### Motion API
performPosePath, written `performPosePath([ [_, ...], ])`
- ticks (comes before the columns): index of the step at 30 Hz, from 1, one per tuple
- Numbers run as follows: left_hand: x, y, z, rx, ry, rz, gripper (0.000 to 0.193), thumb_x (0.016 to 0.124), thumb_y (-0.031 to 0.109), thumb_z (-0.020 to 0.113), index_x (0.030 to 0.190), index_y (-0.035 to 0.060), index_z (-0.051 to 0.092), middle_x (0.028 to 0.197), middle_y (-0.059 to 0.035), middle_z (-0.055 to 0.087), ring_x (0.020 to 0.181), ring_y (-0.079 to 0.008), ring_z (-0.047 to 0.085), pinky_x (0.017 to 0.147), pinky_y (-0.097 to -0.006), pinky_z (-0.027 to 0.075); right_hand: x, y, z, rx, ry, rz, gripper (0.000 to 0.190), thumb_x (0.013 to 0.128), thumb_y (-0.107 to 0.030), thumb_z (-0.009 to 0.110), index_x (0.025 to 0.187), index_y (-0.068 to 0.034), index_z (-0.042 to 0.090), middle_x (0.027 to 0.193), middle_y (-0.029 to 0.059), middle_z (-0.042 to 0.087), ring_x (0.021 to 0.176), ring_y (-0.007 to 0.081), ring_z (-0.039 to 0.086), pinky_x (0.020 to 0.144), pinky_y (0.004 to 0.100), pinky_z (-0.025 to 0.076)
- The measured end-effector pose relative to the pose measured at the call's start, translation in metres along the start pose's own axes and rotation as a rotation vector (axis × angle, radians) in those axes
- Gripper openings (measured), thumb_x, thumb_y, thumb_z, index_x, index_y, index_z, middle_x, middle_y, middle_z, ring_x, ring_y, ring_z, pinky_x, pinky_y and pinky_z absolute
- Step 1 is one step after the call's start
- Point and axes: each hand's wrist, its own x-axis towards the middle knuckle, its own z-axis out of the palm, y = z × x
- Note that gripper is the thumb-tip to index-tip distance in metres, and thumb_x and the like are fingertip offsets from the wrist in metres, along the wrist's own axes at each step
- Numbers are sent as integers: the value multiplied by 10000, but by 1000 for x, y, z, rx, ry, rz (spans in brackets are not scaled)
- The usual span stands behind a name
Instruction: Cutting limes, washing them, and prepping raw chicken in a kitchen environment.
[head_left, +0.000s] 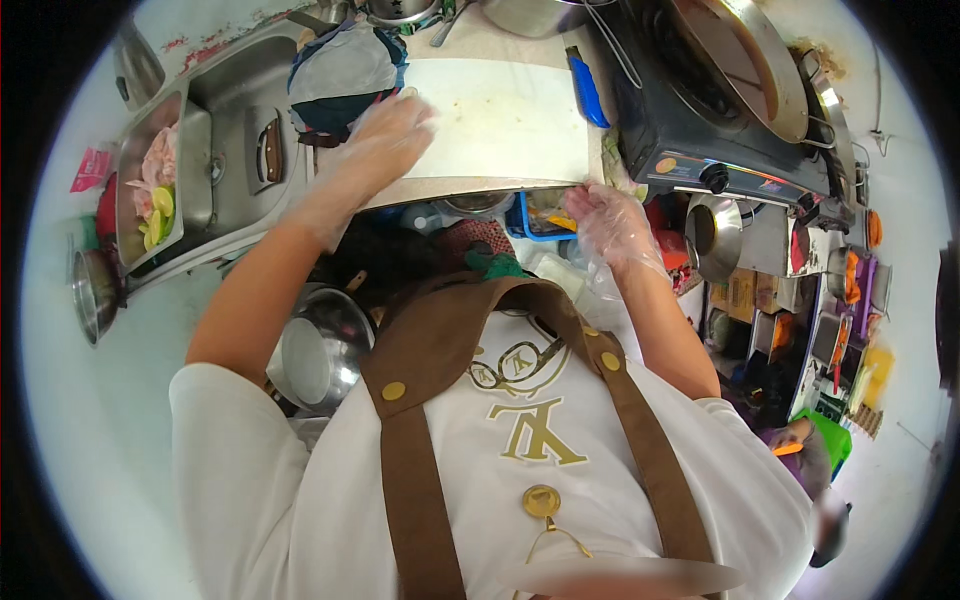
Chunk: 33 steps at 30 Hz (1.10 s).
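A white cutting board (502, 124) lies flat on the counter before me, with a few small specks on it. My left hand (394, 127), in a clear plastic glove, is at the board's left edge beside a bundled grey and dark cloth (345, 79). Its fingertips are blurred, so whether they grip anything is unclear. At the front right corner of the board, my gloved right hand (611, 221) has its fingers closed on the edge. A blue-handled knife (590, 91) rests along the board's right side.
To the right, a wide pan (750, 67) of brown liquid sits on a black gas stove (720, 154). On the left, a steel sink (244, 71) holds a wooden-handled knife (271, 150); its side basin has raw meat (157, 161) and cut limes (159, 214). Another person (806, 450) is at lower right.
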Motion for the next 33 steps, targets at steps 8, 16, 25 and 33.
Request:
performPosePath([
  [8,97,-12,4,331,-172,-117,429,847,259,497,1204,22,480,1223,-194,479,1157,-345,446,986,-408,353,5,17,15,270,149,-64,120,812,20,471,927,47,492,879,158,520,827,281,528,822,401,455],
  [16,105,-13,24,478,-97,111,301,796,212,493,1019,40,598,1097,-143,551,1046,-328,527,881,-408,432,5,23,19,285,139,-67,97,805,-5,499,895,28,514,866,135,530,789,255,530,800,386,463],
  [25,83,18,9,273,-162,-136,337,798,174,510,1113,60,538,1198,-163,498,1122,-336,470,961,-404,370,11,27,-1,237,38,-98,173,865,-106,508,996,8,501,909,130,553,826,264,570,815,422,495],
  [33,26,-1,7,24,-74,-92,447,799,189,563,1213,44,473,1245,-180,467,1169,-341,426,1006,-407,320,-5,20,-13,21,-182,-206,187,884,-108,519,1038,-20,459,938,100,572,840,241,589,735,395,531],
])
